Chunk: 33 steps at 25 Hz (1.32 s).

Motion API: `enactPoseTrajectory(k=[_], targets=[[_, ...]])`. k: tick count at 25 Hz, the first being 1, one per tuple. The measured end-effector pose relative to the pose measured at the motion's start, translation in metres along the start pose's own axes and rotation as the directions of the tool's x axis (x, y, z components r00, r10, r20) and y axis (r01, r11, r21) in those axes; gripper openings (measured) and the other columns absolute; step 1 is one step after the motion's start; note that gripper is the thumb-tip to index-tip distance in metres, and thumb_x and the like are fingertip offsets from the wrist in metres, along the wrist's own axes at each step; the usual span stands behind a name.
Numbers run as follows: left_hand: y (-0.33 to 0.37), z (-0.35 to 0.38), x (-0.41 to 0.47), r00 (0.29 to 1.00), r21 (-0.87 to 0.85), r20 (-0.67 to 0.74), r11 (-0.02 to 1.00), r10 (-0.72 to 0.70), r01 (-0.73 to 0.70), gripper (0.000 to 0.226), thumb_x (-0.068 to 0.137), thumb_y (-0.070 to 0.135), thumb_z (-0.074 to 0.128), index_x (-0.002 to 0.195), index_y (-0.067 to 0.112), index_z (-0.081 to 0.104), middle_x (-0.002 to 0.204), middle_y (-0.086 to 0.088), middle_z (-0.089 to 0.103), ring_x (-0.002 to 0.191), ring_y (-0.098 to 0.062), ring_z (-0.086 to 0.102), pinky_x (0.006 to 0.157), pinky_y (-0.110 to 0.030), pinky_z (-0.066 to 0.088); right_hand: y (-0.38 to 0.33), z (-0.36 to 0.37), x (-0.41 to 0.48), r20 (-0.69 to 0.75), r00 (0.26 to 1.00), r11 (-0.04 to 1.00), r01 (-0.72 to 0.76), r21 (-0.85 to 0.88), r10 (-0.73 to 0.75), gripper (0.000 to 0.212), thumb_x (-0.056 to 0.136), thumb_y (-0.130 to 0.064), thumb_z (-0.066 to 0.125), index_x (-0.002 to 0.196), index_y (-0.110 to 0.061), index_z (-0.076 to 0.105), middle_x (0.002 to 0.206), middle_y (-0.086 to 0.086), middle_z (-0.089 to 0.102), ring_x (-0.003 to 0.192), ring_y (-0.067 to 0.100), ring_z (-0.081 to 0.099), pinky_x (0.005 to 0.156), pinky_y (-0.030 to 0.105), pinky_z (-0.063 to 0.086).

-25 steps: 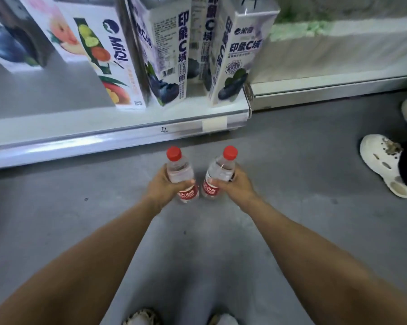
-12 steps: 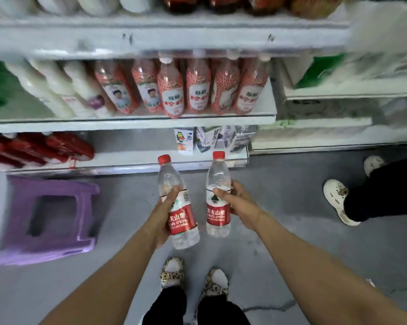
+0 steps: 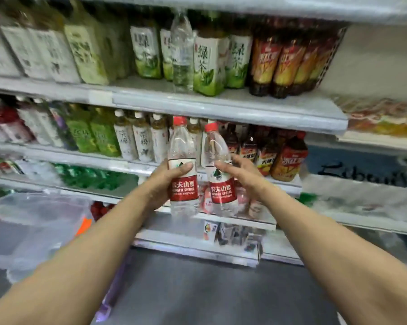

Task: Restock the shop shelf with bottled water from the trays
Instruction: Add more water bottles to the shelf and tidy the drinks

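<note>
I hold two clear water bottles with red caps and red labels upright in front of the shelves. My left hand (image 3: 167, 181) grips the left water bottle (image 3: 183, 188) around its middle. My right hand (image 3: 241, 175) grips the right water bottle (image 3: 221, 191), which tilts slightly left at the top. Both bottles hang at the height of the second shelf from the top (image 3: 221, 111). One more clear water bottle (image 3: 181, 50) stands on that upper shelf between green tea bottles.
Green tea bottles (image 3: 209, 64) and dark red-labelled drink bottles (image 3: 284, 64) fill the upper shelf. Tea and red-labelled bottles (image 3: 289, 158) crowd the shelf behind my hands. A clear plastic bag or wrap (image 3: 38, 221) lies at the left. Grey floor (image 3: 197, 289) lies below.
My view has swung up from the floor to the higher shelves. Both hands have raised the two bottles from near floor level to the middle shelves.
</note>
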<state>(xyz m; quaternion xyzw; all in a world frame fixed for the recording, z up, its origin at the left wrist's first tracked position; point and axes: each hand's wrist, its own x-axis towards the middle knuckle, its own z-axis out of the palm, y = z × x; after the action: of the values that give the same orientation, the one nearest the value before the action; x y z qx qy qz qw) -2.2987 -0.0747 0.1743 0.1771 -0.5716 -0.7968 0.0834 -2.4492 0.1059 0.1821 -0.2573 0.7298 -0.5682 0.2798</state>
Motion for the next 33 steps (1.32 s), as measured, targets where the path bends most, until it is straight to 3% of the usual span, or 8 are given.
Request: enactPoseTrajectory(k=[5,9,13,17,19,23,26,33], targets=[[0.127,-0.002,-0.006,0.969,0.048,-0.038,0.969,0.243,-0.241,0.070,0.070,0.028,0.082,0.130,0.002,0.058,0.107,-0.014,0.075,0.087,-0.024,0.073,0.072,-0.034,0.061,-0.138,0.001,0.024,0.000,0.977,0.977,0.214,0.012,-0.214,0.045,0.081,-0.042,0.082,0.113,-0.011,0.073,0.099,0.001,0.078,0.092,0.019,0.072,0.086,0.037,0.054],[0.208,-0.016,0.000,0.930,0.033,-0.059,0.932,0.363,-0.361,0.073,0.063,0.030,0.083,0.125,0.001,0.058,0.092,-0.012,0.077,0.075,-0.022,0.074,0.065,-0.034,0.060,-0.232,0.012,0.045,-0.012,0.935,0.935,0.353,0.011,-0.353,0.050,0.079,-0.048,0.082,0.112,-0.012,0.073,0.105,0.006,0.077,0.099,0.026,0.070,0.095,0.046,0.054],[0.262,-0.041,0.022,0.886,0.052,-0.006,0.885,0.464,-0.464,0.076,0.061,0.033,0.084,0.126,0.004,0.058,0.104,-0.017,0.075,0.084,-0.027,0.074,0.075,-0.041,0.060,-0.313,0.018,0.067,-0.035,0.869,0.869,0.492,-0.043,-0.494,0.066,0.072,-0.057,0.078,0.121,-0.014,0.069,0.108,0.002,0.078,0.102,0.025,0.072,0.091,0.042,0.055],[0.305,-0.070,0.052,0.871,0.042,0.034,0.870,0.490,-0.491,0.078,0.056,0.035,0.087,0.124,0.008,0.059,0.103,-0.018,0.076,0.091,-0.034,0.073,0.087,-0.051,0.058,-0.378,0.025,0.105,-0.151,0.786,0.800,0.594,-0.081,-0.599,0.048,0.081,-0.046,0.073,0.110,-0.009,0.068,0.103,0.005,0.077,0.099,0.023,0.072,0.085,0.036,0.056],[0.320,-0.080,0.067,0.865,0.058,0.032,0.863,0.501,-0.502,0.078,0.055,0.036,0.087,0.123,0.010,0.060,0.101,-0.015,0.076,0.092,-0.034,0.074,0.088,-0.051,0.058,-0.401,0.024,0.125,-0.230,0.738,0.767,0.637,-0.076,-0.635,0.037,0.088,-0.039,0.074,0.106,-0.007,0.067,0.103,0.008,0.076,0.099,0.026,0.071,0.084,0.038,0.058],[0.343,-0.095,0.089,0.856,0.063,0.045,0.853,0.515,-0.517,0.075,0.056,0.037,0.085,0.122,0.011,0.059,0.101,-0.014,0.077,0.091,-0.033,0.074,0.079,-0.044,0.060,-0.431,0.024,0.170,-0.330,0.685,0.746,0.658,-0.104,-0.650,0.042,0.089,-0.034,0.076,0.113,-0.001,0.066,0.110,0.015,0.074,0.103,0.030,0.071,0.092,0.045,0.060],[0.349,-0.097,0.096,0.847,0.053,0.048,0.846,0.529,-0.531,0.072,0.059,0.036,0.084,0.121,0.009,0.059,0.103,-0.016,0.076,0.093,-0.036,0.073,0.082,-0.046,0.060,-0.435,0.023,0.202,-0.348,0.701,0.770,0.629,-0.109,-0.622,0.028,0.087,-0.030,0.079,0.105,-0.011,0.069,0.102,0.007,0.076,0.099,0.029,0.073,0.089,0.044,0.060],[0.350,-0.089,0.102,0.839,0.043,0.020,0.837,0.544,-0.545,0.066,0.062,0.033,0.082,0.120,0.012,0.059,0.104,-0.013,0.076,0.096,-0.034,0.073,0.088,-0.047,0.058,-0.434,0.025,0.252,-0.359,0.727,0.796,0.600,-0.080,-0.585,0.026,0.087,-0.026,0.081,0.107,-0.015,0.068,0.099,0.002,0.074,0.088,0.019,0.071,0.078,0.037,0.058]])
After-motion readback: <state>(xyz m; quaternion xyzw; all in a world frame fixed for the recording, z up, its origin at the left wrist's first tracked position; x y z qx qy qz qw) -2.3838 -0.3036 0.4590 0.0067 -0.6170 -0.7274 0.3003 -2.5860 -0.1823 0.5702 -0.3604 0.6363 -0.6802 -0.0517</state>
